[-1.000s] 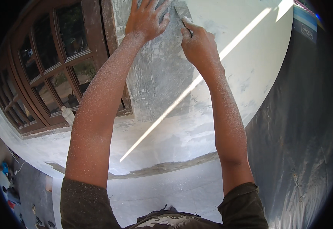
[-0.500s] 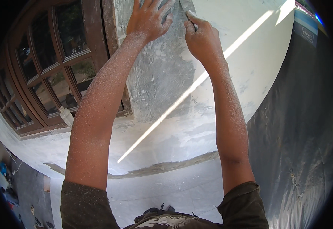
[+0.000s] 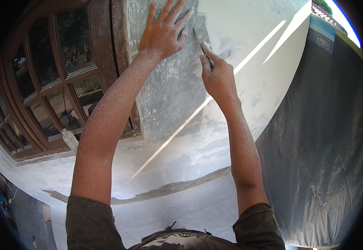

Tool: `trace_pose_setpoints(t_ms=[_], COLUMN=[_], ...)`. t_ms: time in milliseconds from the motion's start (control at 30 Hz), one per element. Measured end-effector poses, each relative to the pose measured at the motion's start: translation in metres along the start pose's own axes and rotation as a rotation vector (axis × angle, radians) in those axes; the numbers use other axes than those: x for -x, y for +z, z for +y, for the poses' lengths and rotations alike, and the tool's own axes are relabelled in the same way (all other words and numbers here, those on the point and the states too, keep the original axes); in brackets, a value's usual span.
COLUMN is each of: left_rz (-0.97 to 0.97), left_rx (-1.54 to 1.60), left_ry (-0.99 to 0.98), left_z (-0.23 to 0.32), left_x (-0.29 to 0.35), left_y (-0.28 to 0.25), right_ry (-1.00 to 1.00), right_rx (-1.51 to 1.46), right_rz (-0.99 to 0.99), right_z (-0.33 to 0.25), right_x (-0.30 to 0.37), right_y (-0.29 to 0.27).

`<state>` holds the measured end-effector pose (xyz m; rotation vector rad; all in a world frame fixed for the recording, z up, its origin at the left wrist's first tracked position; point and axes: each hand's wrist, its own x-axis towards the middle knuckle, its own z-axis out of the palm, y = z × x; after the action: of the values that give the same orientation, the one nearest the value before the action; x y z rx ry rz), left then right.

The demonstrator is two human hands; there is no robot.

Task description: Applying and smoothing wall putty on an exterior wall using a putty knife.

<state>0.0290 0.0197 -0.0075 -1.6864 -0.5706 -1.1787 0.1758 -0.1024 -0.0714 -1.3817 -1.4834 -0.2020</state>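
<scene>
My left hand (image 3: 161, 35) lies against the grey, scraped part of the wall (image 3: 171, 91), fingers spread and pointing up, holding nothing. To its right, my right hand (image 3: 220, 77) is closed round the handle of a putty knife (image 3: 200, 35). The knife's flat metal blade points up and to the left, near the border between bare grey wall and pale coating (image 3: 256, 25); whether its edge touches the wall I cannot tell. Pale dust speckles both forearms.
A brown wooden window frame (image 3: 117, 46) with glass panes borders the wall on the left. A clear plastic bottle (image 3: 70, 138) stands on its sill. Black plastic sheeting (image 3: 314, 137) hangs at the right. A bright strip of sunlight (image 3: 177, 131) crosses the wall diagonally.
The view has shifted so both hands sit lower in it, and the whole blade now shows. My right hand still grips the putty knife; my left stays spread on the wall.
</scene>
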Motion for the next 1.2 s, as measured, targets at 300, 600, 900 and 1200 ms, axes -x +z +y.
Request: trace_pose_setpoints(t_ms=[300,600,900,1200], left_rz=[-0.219,-0.241,-0.15,-0.245], left_rx=[0.047,0.047,0.078,0.068], left_ry=[-0.059,-0.085,-0.062,-0.09], left_z=[-0.001,0.0,-0.001,0.003], left_x=[-0.003,-0.002,0.001,-0.004], left_y=[-0.014,-0.015,-0.004,-0.015], right_ry=[-0.031,-0.047,-0.198,-0.157], right_rx=[0.01,0.014,-0.01,0.009], right_rz=[0.075,0.073,0.162,0.166], right_z=[-0.009,-0.011,-0.004,-0.009], right_x=[-0.008,-0.012,-0.023,-0.028], right_y=[-0.001,-0.004,-0.003,-0.005])
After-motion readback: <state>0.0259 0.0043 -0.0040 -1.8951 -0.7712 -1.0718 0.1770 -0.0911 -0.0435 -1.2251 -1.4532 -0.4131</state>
